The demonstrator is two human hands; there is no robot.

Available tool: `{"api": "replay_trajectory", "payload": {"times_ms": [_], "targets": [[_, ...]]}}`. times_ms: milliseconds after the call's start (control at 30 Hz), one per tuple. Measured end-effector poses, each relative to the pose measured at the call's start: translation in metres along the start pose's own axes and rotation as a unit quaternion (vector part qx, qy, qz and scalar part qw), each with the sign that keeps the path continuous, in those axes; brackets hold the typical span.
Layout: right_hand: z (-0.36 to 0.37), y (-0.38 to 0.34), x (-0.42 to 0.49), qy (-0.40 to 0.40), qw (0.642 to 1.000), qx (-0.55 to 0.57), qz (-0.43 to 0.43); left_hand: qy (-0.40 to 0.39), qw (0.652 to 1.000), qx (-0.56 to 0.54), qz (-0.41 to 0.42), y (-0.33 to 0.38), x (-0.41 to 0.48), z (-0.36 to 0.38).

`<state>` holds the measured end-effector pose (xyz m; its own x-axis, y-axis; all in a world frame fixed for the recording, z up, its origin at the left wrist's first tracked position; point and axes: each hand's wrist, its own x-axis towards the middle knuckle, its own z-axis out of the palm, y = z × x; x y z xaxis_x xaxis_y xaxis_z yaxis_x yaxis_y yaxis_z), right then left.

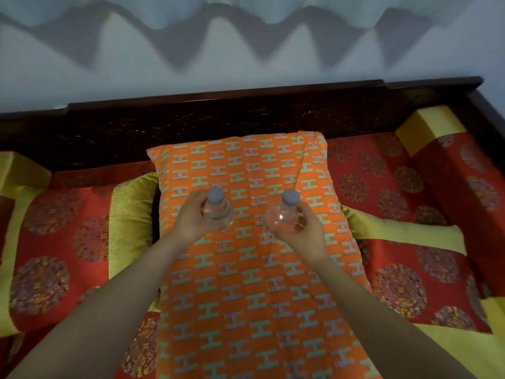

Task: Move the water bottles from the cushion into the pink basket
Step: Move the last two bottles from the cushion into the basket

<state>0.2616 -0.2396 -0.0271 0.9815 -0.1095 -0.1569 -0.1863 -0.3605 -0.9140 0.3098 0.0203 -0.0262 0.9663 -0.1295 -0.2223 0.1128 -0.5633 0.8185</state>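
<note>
Two clear water bottles are held upright above an orange patterned cushion [246, 283].

On the left, the left hand [191, 220] is wrapped around the left bottle [217, 210], small, transparent, grey-capped. To the right, a matching right bottle [281, 217] is gripped by the right hand [306, 231], fingers closed around its body. Red and gold bedding [396, 192] is seen on both sides.

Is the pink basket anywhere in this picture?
No, only the orange cushion shows, with a bottle in the left hand and right hand.
</note>
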Motion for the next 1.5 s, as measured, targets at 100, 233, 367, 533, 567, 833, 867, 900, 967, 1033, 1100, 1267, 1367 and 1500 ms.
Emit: {"api": "replay_trajectory", "payload": {"times_ms": [100, 233, 367, 533, 567, 833, 867, 900, 967, 1033, 1100, 1267, 1367, 1500], "targets": [[-0.013, -0.005, -0.011, 0.020, 1.000, 0.012, -0.001, 0.008, 0.999, -0.027, -0.016, 0.003, -0.017, -0.001], [-0.037, -0.019, -0.035, 0.037, 0.999, 0.015, -0.011, 0.022, 0.997, -0.069, -0.039, 0.016, -0.043, -0.002], [-0.070, -0.035, -0.068, 0.085, 0.996, 0.004, -0.026, 0.025, 0.998, -0.055, 0.000, 0.046, -0.064, -0.006], [-0.124, -0.038, -0.119, 0.174, 0.984, -0.033, -0.027, 0.006, 0.995, -0.062, 0.082, 0.108, -0.086, 0.005], [-0.135, -0.039, -0.131, 0.197, 0.979, -0.038, -0.026, 0.002, 0.993, -0.069, 0.094, 0.120, -0.091, 0.009], [-0.226, -0.024, -0.213, 0.339, 0.940, -0.032, -0.008, -0.041, 0.979, -0.100, 0.174, 0.202, -0.130, 0.066], [-0.242, -0.022, -0.226, 0.349, 0.937, -0.027, -0.002, -0.049, 0.976, -0.107, 0.183, 0.214, -0.136, 0.079], [-0.258, -0.021, -0.239, 0.357, 0.934, -0.018, 0.005, -0.059, 0.973, -0.110, 0.191, 0.229, -0.143, 0.092], [-0.291, -0.016, -0.265, 0.373, 0.928, -0.003, 0.020, -0.085, 0.967, -0.125, 0.204, 0.257, -0.153, 0.124], [-0.331, -0.011, -0.295, 0.399, 0.917, -0.001, 0.028, -0.115, 0.963, -0.134, 0.203, 0.288, -0.164, 0.162], [-0.372, -0.005, -0.322, 0.417, 0.908, -0.004, 0.030, -0.138, 0.959, -0.136, 0.205, 0.315, -0.173, 0.201], [-0.478, 0.018, -0.388, 0.443, 0.896, -0.012, 0.030, -0.148, 0.954, -0.157, 0.207, 0.380, -0.207, 0.306], [-0.534, 0.040, -0.425, 0.459, 0.887, -0.018, 0.045, -0.168, 0.951, -0.172, 0.197, 0.413, -0.233, 0.366], [-0.594, 0.071, -0.469, 0.483, 0.872, -0.024, 0.077, -0.197, 0.946, -0.188, 0.176, 0.450, -0.255, 0.433]]}}
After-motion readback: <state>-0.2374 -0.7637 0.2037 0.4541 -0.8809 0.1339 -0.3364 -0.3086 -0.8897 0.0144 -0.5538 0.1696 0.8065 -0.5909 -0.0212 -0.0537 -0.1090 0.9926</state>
